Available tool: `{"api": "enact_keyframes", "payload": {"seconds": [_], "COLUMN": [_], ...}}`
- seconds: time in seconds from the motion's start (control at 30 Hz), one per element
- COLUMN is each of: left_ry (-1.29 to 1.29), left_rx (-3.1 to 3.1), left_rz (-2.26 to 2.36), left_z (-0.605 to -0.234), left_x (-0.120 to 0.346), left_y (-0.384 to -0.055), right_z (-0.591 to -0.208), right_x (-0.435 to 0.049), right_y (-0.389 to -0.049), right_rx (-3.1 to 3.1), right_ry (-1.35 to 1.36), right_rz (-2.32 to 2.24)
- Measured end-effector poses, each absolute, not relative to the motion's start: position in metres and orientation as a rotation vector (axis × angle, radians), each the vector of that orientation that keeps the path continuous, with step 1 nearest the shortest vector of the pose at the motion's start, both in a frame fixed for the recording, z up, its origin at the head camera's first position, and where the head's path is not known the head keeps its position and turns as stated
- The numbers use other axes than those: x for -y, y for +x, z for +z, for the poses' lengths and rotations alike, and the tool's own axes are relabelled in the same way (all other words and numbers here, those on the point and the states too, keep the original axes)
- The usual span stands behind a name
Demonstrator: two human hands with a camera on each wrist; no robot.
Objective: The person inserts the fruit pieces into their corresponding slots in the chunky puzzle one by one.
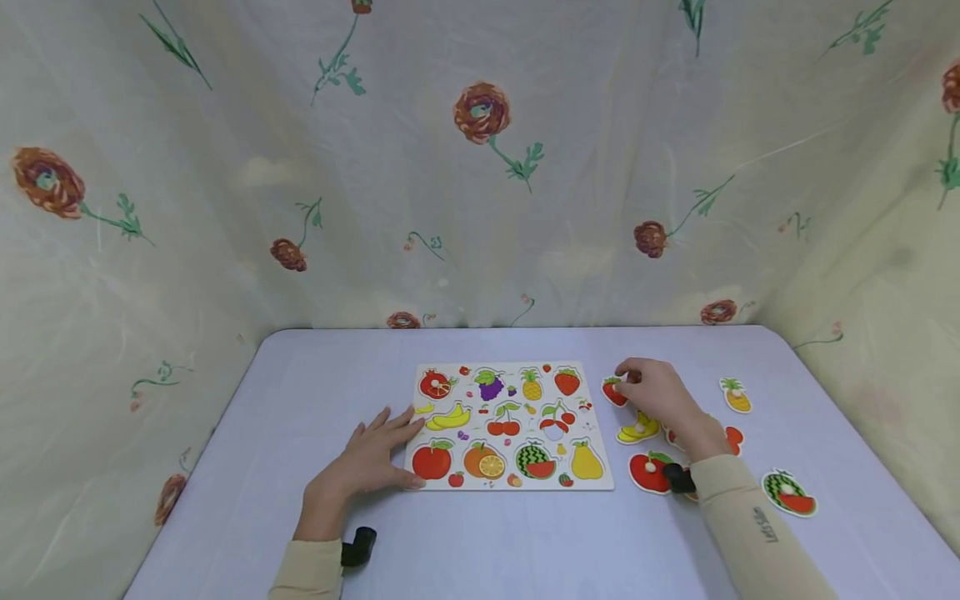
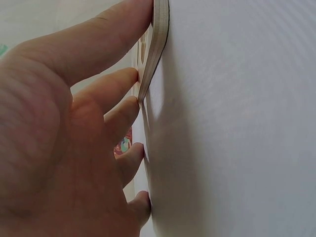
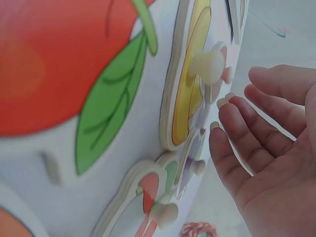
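A white fruit puzzle board [image 1: 474, 443] lies flat on the table. My left hand [image 1: 375, 454] rests at its left edge with fingers spread; in the left wrist view the thumb touches the board's wooden edge [image 2: 159, 44]. My right hand [image 1: 660, 396] is over the loose pieces, its fingertips beside the strawberry piece [image 1: 615, 392]. In the right wrist view its fingers are loosely bent and nothing shows between them. Below that hand lie the banana piece [image 1: 637, 430], whose knob [image 3: 210, 67] stands up in the right wrist view, and the red apple piece [image 1: 647, 473].
At the right lie the pineapple piece [image 1: 737, 397] and the watermelon piece [image 1: 791, 493]. Other pieces are partly hidden under the right forearm. A flowered curtain [image 1: 570, 208] hangs behind the pale table [image 1: 480, 546] and along both sides.
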State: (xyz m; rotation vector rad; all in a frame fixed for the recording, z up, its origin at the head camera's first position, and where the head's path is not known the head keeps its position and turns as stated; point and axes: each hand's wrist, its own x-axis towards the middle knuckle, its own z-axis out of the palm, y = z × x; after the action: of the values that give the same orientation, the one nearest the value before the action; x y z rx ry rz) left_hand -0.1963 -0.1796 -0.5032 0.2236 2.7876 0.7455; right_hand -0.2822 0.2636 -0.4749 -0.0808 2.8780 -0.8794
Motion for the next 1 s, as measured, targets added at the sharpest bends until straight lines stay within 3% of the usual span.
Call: {"api": "enact_keyframes", "payload": {"seconds": [1.0], "left_ry": [0.221], "left_rx": [-2.769], "left_rz": [0.757], "left_z": [-0.499], "left_x": [0.179], "left_y": [-0.195], "right_z": [-0.48], "right_x": [-0.301], "right_y": [-0.285], "right_rx": [-2.919], "right_ry": [0.04], "right_rz": [-0.783]}}
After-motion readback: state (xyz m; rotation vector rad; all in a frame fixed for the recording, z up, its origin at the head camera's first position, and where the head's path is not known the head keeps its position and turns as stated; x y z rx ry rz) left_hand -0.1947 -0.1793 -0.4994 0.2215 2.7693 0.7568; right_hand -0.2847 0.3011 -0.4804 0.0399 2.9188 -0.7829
